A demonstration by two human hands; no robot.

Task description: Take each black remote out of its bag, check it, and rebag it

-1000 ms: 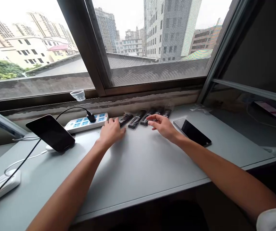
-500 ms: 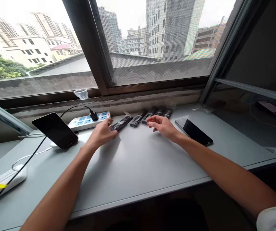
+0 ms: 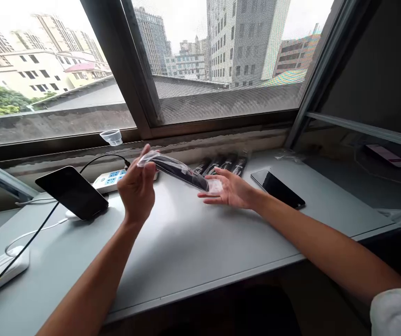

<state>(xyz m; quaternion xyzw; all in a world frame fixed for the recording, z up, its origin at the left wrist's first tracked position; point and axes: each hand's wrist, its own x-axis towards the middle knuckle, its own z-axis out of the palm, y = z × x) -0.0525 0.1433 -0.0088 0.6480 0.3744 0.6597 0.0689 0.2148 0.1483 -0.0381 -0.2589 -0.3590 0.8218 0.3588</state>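
A long, flat black item in a clear plastic bag [image 3: 179, 171] hangs tilted above the desk, its left end higher. My left hand [image 3: 137, 182] pinches the bag's left end between thumb and fingers. At the lower right end, the loose clear plastic meets my right hand [image 3: 230, 189], whose fingers are spread with the palm towards the bag. Whether those fingers bear any of its weight I cannot tell. Behind, several similar bagged black items [image 3: 226, 163] lie in a row by the wall, partly covered by the held bag and my right hand. What kind of item is inside stays unclear.
A phone [image 3: 280, 189] lies flat to the right of my right hand. On the left stand a propped black tablet or phone [image 3: 72, 191] and a white power strip [image 3: 107, 179] with blue sockets. A clear plastic cup [image 3: 111, 137] sits on the sill. Cables cross the left side.
My left hand has lifted one bagged black item off the desk and tilted it up. My right hand has opened out and turned its palm to the bag's lower end.
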